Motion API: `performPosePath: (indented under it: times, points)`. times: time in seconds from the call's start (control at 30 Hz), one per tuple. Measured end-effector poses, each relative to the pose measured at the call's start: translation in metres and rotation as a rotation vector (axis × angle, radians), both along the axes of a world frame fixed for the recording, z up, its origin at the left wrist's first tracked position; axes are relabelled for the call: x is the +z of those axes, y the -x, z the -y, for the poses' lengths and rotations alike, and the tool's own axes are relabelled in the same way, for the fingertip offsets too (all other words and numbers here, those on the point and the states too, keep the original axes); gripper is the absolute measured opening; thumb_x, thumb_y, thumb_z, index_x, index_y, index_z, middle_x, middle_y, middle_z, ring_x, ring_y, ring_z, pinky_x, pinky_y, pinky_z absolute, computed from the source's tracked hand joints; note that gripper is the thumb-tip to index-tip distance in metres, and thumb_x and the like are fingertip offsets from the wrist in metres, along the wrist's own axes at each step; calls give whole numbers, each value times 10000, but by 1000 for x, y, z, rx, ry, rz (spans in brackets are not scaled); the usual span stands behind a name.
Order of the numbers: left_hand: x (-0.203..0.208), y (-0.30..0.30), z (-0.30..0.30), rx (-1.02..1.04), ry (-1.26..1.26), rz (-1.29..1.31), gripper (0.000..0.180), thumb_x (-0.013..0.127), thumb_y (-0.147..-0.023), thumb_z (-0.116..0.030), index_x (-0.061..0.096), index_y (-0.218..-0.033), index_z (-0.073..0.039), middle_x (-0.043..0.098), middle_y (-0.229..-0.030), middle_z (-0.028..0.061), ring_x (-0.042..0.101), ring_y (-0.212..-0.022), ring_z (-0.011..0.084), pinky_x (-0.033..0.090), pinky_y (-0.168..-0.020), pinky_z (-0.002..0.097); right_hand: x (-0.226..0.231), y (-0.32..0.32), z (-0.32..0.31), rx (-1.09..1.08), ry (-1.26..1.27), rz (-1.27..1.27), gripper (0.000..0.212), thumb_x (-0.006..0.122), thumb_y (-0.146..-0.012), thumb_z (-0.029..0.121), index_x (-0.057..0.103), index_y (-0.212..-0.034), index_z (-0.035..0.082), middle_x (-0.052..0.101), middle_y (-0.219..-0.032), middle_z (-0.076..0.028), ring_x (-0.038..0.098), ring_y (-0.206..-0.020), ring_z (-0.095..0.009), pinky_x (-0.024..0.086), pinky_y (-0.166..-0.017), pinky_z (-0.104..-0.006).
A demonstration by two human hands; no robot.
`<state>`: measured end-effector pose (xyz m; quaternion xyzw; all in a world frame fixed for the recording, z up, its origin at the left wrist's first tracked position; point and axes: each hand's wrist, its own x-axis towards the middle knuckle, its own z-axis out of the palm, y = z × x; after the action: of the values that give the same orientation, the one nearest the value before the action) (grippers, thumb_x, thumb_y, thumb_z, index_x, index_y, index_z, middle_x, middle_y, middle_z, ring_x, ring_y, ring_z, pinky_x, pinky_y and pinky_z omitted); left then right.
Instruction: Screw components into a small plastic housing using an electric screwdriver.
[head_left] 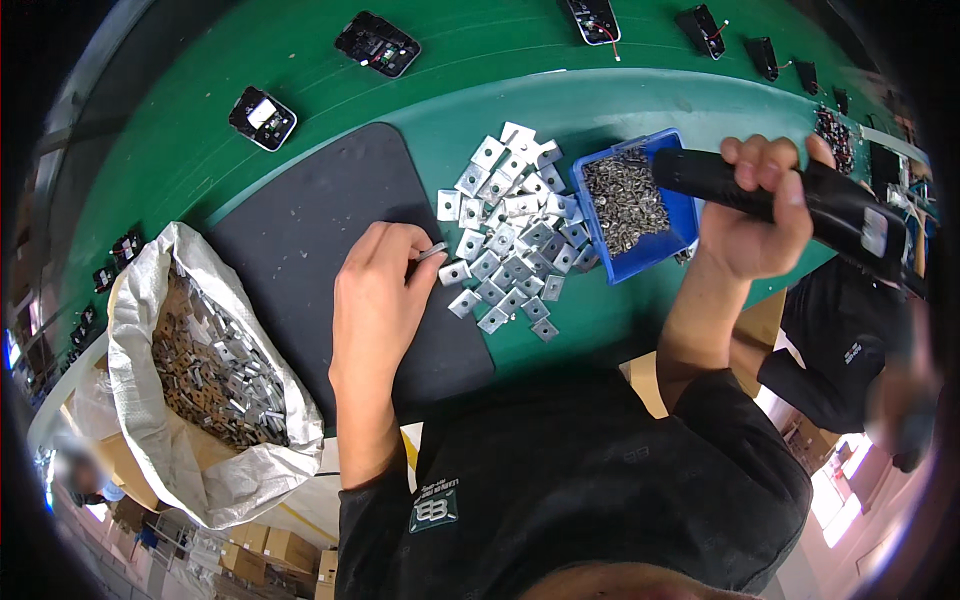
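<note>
Hands at a green worktable [610, 318], seen from above. The left hand [375, 290] lies over the right part of a black mat [325, 200], its thumb and forefinger pinching 1 small metal plate [432, 251] at the mat's edge, just left of a loose pile of similar plates [515, 240]. The pile's pieces are silvery, roughly square and pierced by a hole; many overlap. The right hand [762, 220] is raised at the right, its fingers wrapped around a long black tool [715, 178]. The tool's blunt left end overlaps the right part of a blue tray [622, 268] in this view; whether the 2 touch cannot be told. The tray, set just right of the pile, contains many small metal parts [622, 205]. To the left of the mat stands a white sack [140, 375], its mouth spread around a mass of metal pieces [225, 370]. Along the far side, black casings [378, 45] lie spaced out on a green surface [480, 40], 1 with a red wire trailing from it. At the right edge, another person [840, 330] in dark clothing is visible; cardboard boxes [290, 550] sit at the lower left.
</note>
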<state>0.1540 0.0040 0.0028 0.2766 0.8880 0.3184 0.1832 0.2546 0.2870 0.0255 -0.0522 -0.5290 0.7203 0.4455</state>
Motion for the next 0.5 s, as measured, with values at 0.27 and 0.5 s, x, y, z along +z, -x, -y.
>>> performPosePath:
  times: [0.27,0.5]
  points:
    - [12,67,-18,343,-201,-143,155,752,-801,-103,687,-885,11,657,-733,95,603,-598,141,489,-588,286,19,-11,-7,116,62,-36,489,560,-858,158,466,-1332,85,477,-818,-9,444,-733,-143,371,-780,-376]
    - [4,131,-35,271,-159,-342,139,775,-753,-136,736,-846,-41,690,-987,108,657,-890,219,505,-779,335,8,-21,-15,84,42,-19,485,563,-846,166,472,-1316,91,469,-813,-6,436,-732,-130,348,-756,-351]
